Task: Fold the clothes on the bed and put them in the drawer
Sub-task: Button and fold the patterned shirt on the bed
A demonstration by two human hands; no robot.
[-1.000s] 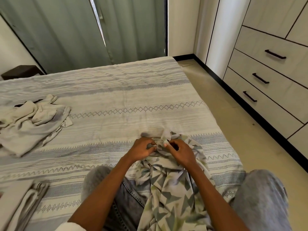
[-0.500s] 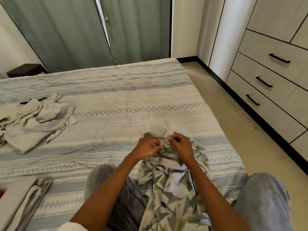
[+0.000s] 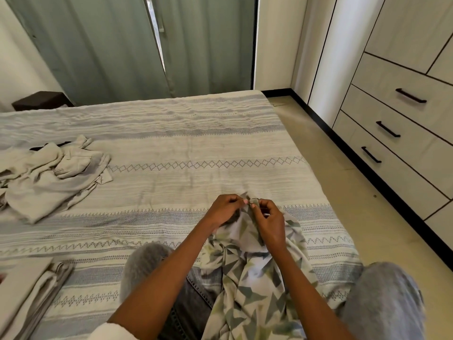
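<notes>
**Fingertips pinch the patterned garment at its top edge**

Fabric is the whole problem at this moment. A garment printed with green and grey triangles (image 3: pixel 255 285) lies bunched across the person's lap and spills onto the striped bedspread (image 3: pixel 171 143). Both hands meet at its far end: the left hand (image 3: pixel 226 209) and the right hand (image 3: pixel 268 222) have fingers curled, thumb and forefinger of each clamped on a small bit of the cloth's edge, nearly touching one another. What exactly they pinch, a seam, a label or a button, is too small to tell.

The cloth looks thin, light and limp; it drapes in soft folds and will hold no shape by itself. Judging from that, it should be held at two corners or along a seam and spread flat on the bedspread ahead of the hands before any fold is made, since a grip in the middle would only gather it further.

A crumpled beige garment (image 3: pixel 51 177) waits at the left of the bed, well apart from the hands, and a stack of folded beige cloth (image 3: pixel 31 288) sits at the near left corner. The drawers (image 3: pixel 402 123) with dark handles stand shut along the right wall, across a strip of floor.
</notes>
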